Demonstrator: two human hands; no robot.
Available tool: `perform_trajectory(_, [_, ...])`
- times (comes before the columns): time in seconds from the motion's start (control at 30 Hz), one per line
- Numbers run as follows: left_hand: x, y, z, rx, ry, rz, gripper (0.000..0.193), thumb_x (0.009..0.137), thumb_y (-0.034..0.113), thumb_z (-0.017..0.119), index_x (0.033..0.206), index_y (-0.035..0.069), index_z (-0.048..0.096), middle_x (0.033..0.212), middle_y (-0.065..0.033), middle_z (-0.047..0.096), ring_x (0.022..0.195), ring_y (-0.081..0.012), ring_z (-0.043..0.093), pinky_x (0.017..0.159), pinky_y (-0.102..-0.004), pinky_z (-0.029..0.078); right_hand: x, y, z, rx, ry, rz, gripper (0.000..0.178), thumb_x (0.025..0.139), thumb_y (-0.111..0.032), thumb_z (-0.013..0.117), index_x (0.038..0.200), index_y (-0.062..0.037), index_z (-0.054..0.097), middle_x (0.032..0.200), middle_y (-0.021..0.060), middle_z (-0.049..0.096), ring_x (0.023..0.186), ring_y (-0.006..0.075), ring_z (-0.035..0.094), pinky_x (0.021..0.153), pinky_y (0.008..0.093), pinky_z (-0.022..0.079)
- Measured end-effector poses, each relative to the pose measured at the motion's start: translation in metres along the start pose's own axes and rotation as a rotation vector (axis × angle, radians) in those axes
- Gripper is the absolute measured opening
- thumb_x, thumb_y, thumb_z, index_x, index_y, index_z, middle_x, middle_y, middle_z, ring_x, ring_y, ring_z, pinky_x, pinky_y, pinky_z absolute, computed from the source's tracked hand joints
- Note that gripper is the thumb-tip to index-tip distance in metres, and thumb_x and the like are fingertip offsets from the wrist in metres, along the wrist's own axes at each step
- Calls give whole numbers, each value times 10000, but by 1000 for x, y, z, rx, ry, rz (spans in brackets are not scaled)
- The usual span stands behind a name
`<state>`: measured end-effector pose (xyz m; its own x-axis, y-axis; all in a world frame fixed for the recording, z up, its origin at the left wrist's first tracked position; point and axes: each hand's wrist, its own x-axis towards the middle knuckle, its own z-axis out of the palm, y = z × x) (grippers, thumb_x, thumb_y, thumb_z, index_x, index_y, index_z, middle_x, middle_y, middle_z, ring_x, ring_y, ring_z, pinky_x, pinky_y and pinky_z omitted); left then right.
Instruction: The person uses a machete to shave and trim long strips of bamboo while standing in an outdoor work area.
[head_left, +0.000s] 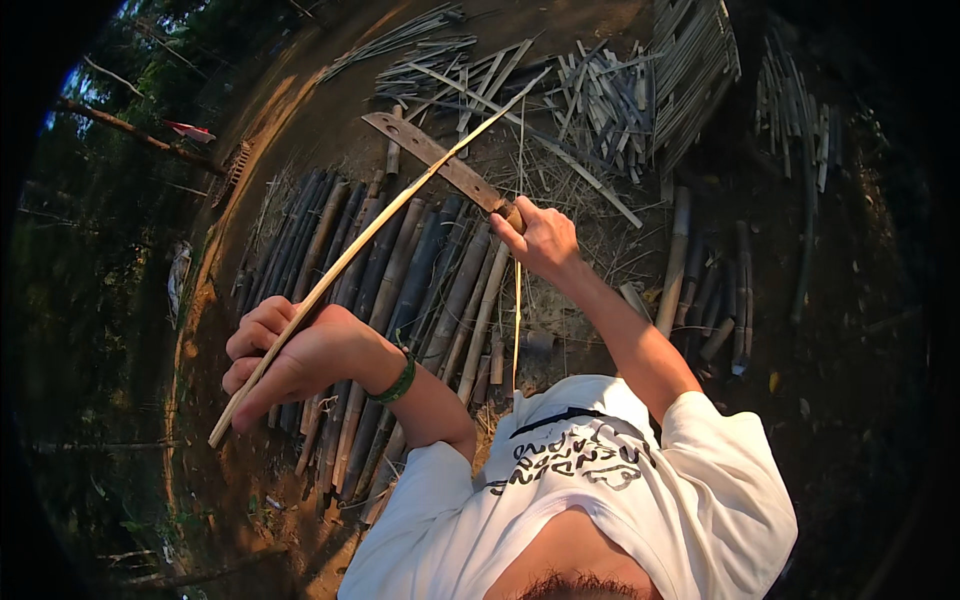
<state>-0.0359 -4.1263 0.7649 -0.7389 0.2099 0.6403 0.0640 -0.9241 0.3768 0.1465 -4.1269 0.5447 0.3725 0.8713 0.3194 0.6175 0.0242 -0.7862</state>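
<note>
My left hand (300,352) is closed round a long pale bamboo strip (372,236) near its lower end. The strip slants up and to the right, and its upper part crosses over the blade of a machete (432,157). That blade is broad, brown and rusty-looking, with several holes along it. My right hand (543,240) grips the machete by its short handle (512,215), the blade pointing up and left. A thin pale sliver (518,320) hangs down beside my right hand toward my shirt; where its upper end joins is hard to see.
Rows of cut bamboo poles (412,270) lie on the ground below my hands. Split strips (605,110) are heaped at the far side, beside a slatted bamboo panel (694,75). More short poles (676,262) lie at the right. Dark greenery (95,290) borders the left.
</note>
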Motion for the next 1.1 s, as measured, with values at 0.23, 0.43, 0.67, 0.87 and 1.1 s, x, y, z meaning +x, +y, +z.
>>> perform_trajectory(0.23, [-13, -66, 1, -337, -179, -65, 987, 755, 935, 177, 1078, 72, 531, 908, -103, 580, 824, -228, 537, 801, -393, 484, 22, -27, -22, 65, -68, 17, 507, 943, -522, 560, 796, -37, 562, 618, 159, 624, 617, 357, 649, 587, 452, 495])
perform_trajectory(0.43, [-42, -116, -6, -440, -581, -269, 934, 687, 959, 156, 751, 77, 459, 579, -51, 454, 530, -194, 475, 558, -334, 481, 22, -34, -26, -13, 52, -74, 501, 937, -502, 588, 782, -32, 511, 576, 175, 587, 566, 375, 627, 551, 473, 491])
perform_trajectory(0.67, [-52, -86, 49, -297, -498, -269, 877, 686, 953, 102, 671, 110, 342, 490, 23, 249, 413, -117, 235, 443, -268, 303, 55, -14, -62, 162, -85, -28, 501, 949, -486, 576, 765, -25, 512, 571, 167, 572, 541, 373, 606, 534, 461, 486])
perform_trajectory(0.87, [-67, -92, 85, -207, -472, -238, 856, 691, 955, 122, 654, 121, 313, 505, 29, 221, 430, -111, 206, 460, -282, 283, 88, 0, -69, 445, -228, 107, 520, 949, -510, 559, 796, -14, 525, 634, 181, 592, 575, 387, 613, 559, 469, 487])
perform_trajectory(1.1, [-58, -91, 98, -254, -429, -295, 845, 702, 953, 163, 649, 123, 310, 510, 32, 213, 439, -100, 188, 454, -263, 239, 137, 62, -60, -17, -83, -95, 543, 942, -557, 537, 831, -26, 548, 704, 178, 642, 648, 401, 646, 599, 507, 508])
